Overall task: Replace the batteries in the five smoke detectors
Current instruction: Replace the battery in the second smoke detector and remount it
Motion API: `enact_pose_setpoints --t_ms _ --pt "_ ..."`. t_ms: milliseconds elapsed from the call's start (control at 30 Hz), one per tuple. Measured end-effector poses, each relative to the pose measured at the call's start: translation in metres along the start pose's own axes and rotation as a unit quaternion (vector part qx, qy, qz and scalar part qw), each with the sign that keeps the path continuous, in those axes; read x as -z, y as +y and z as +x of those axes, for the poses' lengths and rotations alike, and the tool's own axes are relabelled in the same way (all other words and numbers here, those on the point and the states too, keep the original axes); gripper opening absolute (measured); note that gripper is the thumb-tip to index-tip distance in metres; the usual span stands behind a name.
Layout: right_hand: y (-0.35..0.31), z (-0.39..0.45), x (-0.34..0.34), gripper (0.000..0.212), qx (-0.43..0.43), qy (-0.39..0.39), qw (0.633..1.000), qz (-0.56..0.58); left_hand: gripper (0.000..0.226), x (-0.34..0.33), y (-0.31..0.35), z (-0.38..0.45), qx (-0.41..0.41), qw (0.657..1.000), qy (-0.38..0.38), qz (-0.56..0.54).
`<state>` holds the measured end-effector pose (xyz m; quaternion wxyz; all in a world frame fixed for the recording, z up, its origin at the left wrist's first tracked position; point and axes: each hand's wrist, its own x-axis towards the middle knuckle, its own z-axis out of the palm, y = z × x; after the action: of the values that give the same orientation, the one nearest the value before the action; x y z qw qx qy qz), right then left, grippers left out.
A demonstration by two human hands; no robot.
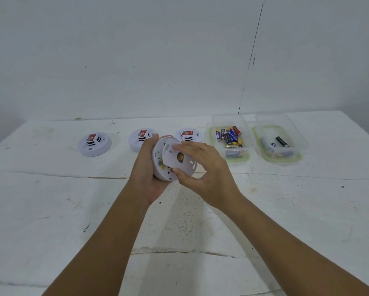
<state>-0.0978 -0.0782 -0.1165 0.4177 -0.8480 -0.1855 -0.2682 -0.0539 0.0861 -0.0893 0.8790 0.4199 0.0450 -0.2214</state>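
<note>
My left hand grips a white round smoke detector from below, held tilted above the table with its back side toward me. My right hand pinches the detector's white round back plate by its edge, partly lifted off the body; yellow parts show inside and through the plate's centre hole. Three more white detectors stand in a row behind: one at the left, one in the middle partly hidden by my left hand, one at the right.
A clear plastic box with several mixed batteries stands right of the detectors. Further right, a second clear box holds a black battery and a few others. Everything rests on a white scuffed table against a white wall.
</note>
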Motion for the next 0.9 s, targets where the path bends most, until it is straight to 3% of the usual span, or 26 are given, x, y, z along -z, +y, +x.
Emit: enact_pose_setpoints --t_ms 900 --pt "0.0079 0.0094 -0.0065 0.04 0.025 -0.028 0.999 0.009 0.05 -0.0059 0.0031 -0.0033 0.033 0.999 0.008 -0.005"
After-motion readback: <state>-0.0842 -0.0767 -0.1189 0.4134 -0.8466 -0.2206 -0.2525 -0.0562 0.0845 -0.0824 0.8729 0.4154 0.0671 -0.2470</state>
